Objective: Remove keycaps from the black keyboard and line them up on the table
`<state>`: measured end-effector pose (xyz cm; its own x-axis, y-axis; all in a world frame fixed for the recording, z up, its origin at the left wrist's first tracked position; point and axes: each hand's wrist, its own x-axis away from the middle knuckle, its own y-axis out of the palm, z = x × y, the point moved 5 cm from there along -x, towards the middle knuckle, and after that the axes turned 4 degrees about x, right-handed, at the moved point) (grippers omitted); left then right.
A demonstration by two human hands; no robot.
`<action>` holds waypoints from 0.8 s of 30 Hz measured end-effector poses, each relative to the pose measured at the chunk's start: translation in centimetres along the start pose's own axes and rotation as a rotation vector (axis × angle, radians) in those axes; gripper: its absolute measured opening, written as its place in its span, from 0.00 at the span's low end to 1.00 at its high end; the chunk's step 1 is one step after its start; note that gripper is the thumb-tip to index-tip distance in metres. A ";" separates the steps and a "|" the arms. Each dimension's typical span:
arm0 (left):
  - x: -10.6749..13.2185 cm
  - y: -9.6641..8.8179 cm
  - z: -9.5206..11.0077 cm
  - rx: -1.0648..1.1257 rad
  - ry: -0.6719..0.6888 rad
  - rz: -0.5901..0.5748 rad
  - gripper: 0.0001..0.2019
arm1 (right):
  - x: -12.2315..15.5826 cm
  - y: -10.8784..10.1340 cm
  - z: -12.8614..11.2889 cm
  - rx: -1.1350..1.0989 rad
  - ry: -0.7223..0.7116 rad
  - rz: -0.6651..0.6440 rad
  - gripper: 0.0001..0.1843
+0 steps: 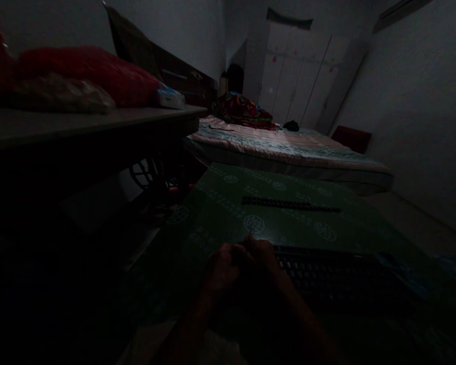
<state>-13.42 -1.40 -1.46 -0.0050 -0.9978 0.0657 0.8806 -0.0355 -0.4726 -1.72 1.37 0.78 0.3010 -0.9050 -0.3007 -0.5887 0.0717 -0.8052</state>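
Observation:
In the dim head view, my left hand [223, 264] and my right hand [265, 256] are close together over the green table top, both with fingers curled in. Something small seems to be between them, but it is too dark to make out. A black keyboard [327, 276] lies beside my right hand, reaching off to the right, its left part hidden by my hand and forearm. Farther back on the table, small black pieces [289, 204] sit lined up in a long narrow row; they look like keycaps.
The green table [213, 192] has white globe prints. Crumpled bluish plastic [403, 274] lies near the keyboard's right end. A bed [289, 144] stands beyond the table. To the left, a raised counter [137, 119] holds a red bag [87, 68] and a tissue pack [171, 97].

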 end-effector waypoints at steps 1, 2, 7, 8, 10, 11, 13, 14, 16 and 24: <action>0.0 0.0 0.0 0.004 0.011 -0.004 0.07 | 0.0 -0.1 0.1 -0.053 0.007 0.009 0.24; 0.0 0.1 0.1 0.004 0.031 -0.011 0.07 | 0.1 -0.2 0.2 -0.104 0.010 0.017 0.25; 0.0 0.1 1.0 0.003 0.129 -0.057 0.11 | 0.4 -0.5 0.5 -0.277 0.107 0.046 0.25; 0.1 0.0 1.3 0.000 0.141 -0.064 0.12 | 0.5 -0.5 0.6 -0.301 0.133 0.045 0.25; 0.3 -0.1 1.6 -0.019 0.149 -0.078 0.14 | 0.5 -0.5 0.6 -0.344 0.172 0.042 0.24; 0.4 -0.1 1.8 -0.028 0.147 -0.082 0.14 | 0.6 -0.5 0.7 -0.357 0.189 0.046 0.23; 0.5 -0.2 1.8 -0.036 0.143 -0.080 0.14 | 0.6 -0.5 0.7 -0.372 0.214 0.057 0.22; 0.5 -0.2 1.8 -0.035 0.145 -0.080 0.13 | 0.6 -0.5 0.7 -0.383 0.225 0.059 0.22; 0.5 -0.2 1.8 -0.035 0.150 -0.074 0.13 | 0.6 -0.4 0.8 -0.424 0.241 0.058 0.21; 0.2 -0.1 1.7 -0.041 0.178 -0.039 0.09 | 0.4 -0.2 1.7 -0.662 0.346 0.097 0.18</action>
<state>-12.68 -1.46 0.12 -0.1252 -0.9897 -0.0701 0.8582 -0.0725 -0.5081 -0.18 1.72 -0.04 0.0359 -0.9954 -0.0892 -0.9615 -0.0101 -0.2746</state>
